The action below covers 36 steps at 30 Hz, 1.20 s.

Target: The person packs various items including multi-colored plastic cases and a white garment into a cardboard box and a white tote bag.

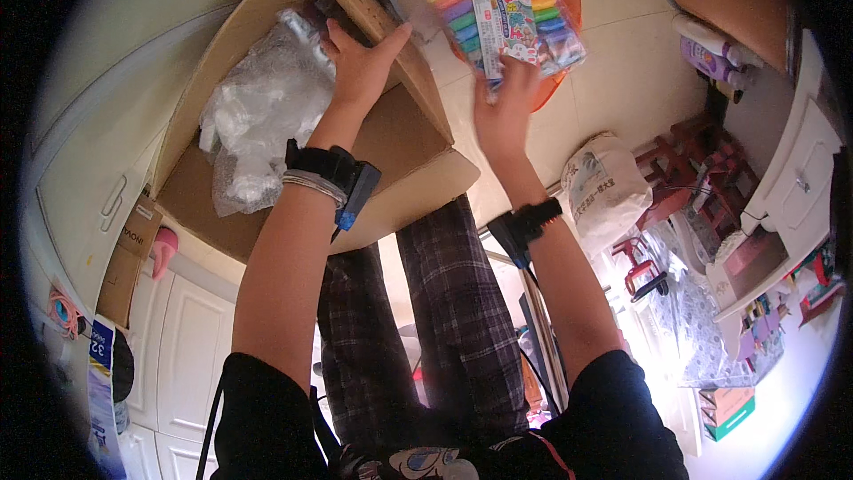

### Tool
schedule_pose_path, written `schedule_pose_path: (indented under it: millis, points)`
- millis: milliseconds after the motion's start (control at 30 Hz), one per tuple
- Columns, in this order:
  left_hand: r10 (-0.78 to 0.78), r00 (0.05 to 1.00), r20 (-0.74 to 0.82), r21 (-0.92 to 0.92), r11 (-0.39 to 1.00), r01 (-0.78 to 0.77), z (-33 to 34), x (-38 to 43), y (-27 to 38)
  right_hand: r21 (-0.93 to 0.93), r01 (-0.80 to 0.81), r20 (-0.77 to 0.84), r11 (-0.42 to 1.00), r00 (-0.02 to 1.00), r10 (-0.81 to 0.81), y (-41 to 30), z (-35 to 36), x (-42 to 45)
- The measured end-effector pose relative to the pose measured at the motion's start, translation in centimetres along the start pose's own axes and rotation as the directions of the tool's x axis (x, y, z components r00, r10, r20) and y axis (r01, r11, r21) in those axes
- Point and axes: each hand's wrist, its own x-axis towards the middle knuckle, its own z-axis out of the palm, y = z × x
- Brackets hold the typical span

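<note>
My left hand (pixel 363 70) is over the open cardboard box (pixel 406 127), its thumb and fingers spread. Its fingertips are near or on clear bubble wrap (pixel 256 120) that lies in the box; whether they touch it I cannot tell. My right hand (pixel 510 110) grips the lower edge of a clear-wrapped pack of multicoloured modelling clay (pixel 510 20) with a printed label. The pack is to the right of the box, over an orange item (pixel 550 90) that is partly hidden behind it.
A white cabinet (pixel 180 360) and a standing brown carton (pixel 126 267) are at the left. A printed cream bag (pixel 603 187) sits on the floor at the right, beside dark red wooden stools (pixel 706 153). White drawers (pixel 800 160) line the far right.
</note>
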Motion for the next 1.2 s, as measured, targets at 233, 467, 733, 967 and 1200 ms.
schedule_pose_path:
  millis: [233, 467, 733, 967, 1200]
  points:
    - [-0.007, 0.959, 0.283, -0.326, 0.94, 0.103, 0.0, -0.9, 2.5, 0.311, -0.673, -0.007, 0.671, 0.704, 0.71, 6.9, -1.2, -0.6]
    - [-0.029, 0.979, 0.202, -0.197, 0.978, 0.07, -0.7, -0.7, 1.7, 0.684, -0.704, 0.446, 0.192, 0.612, 0.653, 4.9, 0.3, 1.4]
    - [0.157, 0.987, 0.022, -0.039, 0.987, -0.157, -1.7, -2.3, -1.6, 0.757, -0.344, 0.026, 0.556, 0.865, 0.5, 1.1, -3.2, 1.2]
    - [0.015, 0.994, -0.109, 0.151, 0.989, 0.001, -7.3, -4.2, -13.2, 0.527, -0.287, -0.125, 0.8, 0.905, 0.407, -5.4, -9.9, -5.8]
    - [-0.028, 0.997, -0.075, 0.105, 0.994, 0.036, -9.6, -4.2, -14.0, 0.004, -0.123, 0.263, 0.992, 0.958, 0.117, -7.8, -12.0, -12.5]
